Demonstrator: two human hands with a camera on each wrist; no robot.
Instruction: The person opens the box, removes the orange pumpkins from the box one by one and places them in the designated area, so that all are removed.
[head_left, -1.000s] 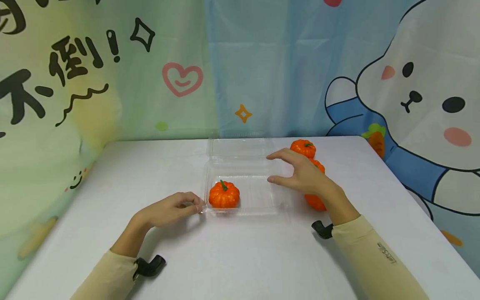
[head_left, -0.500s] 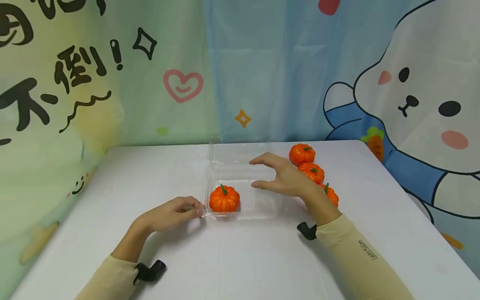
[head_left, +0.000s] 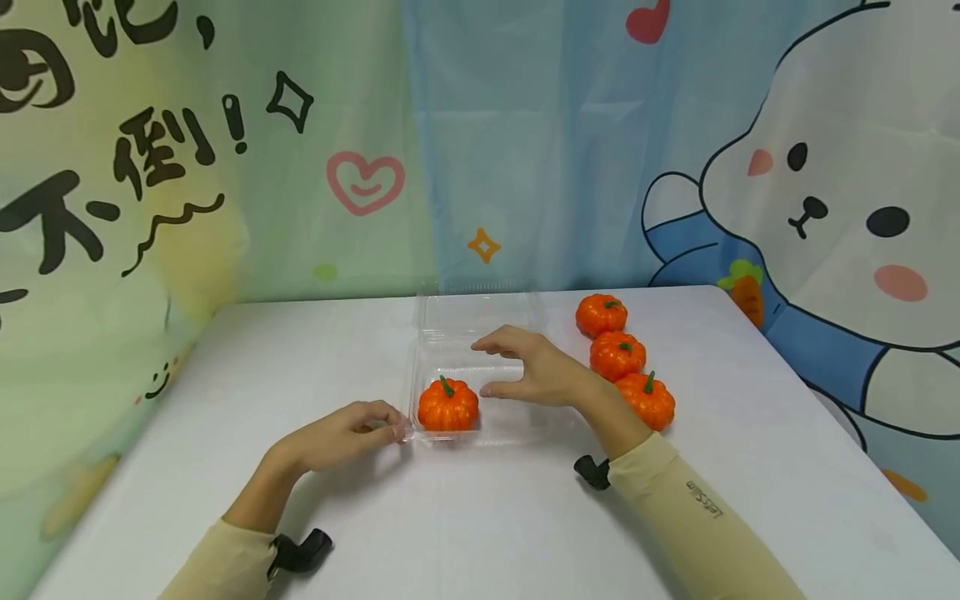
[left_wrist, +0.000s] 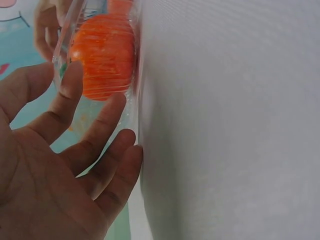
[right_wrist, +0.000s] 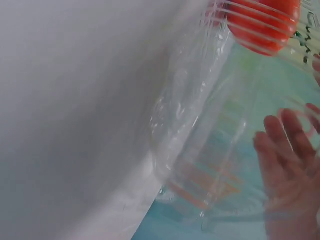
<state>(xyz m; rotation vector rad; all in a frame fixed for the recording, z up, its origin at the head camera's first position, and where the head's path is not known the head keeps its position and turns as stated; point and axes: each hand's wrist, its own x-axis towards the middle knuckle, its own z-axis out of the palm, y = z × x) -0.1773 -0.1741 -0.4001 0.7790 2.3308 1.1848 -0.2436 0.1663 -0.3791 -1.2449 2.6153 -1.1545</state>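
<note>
A clear plastic clamshell box (head_left: pixel 517 433) lies unfolded on the table, its lid (head_left: pixel 480 312) at the back. In its left part sits a small orange pumpkin (head_left: pixel 447 406) with a green stem. My left hand (head_left: pixel 348 433) stays by the box's near left corner, fingertips right at the rim; in the left wrist view its fingers (left_wrist: pixel 107 125) are spread and loosely bent. Above the box, my right hand (head_left: pixel 532 367) holds nothing, thumb and fingers apart, just right of the pumpkin. The right wrist view shows this hand (right_wrist: pixel 295 175) through clear plastic.
To the right of the box, three more orange pumpkins stand in a line on the white table: a far one (head_left: pixel 601 315), a middle one (head_left: pixel 618 356) and a near one (head_left: pixel 647 402) close behind the right forearm. A printed curtain (head_left: pixel 510 150) hangs behind the table.
My right hand has moved left across the box toward the pumpkin in it, uncovering the pumpkins on the right. My left hand keeps its place at the box corner. The head view has tilted slightly up.
</note>
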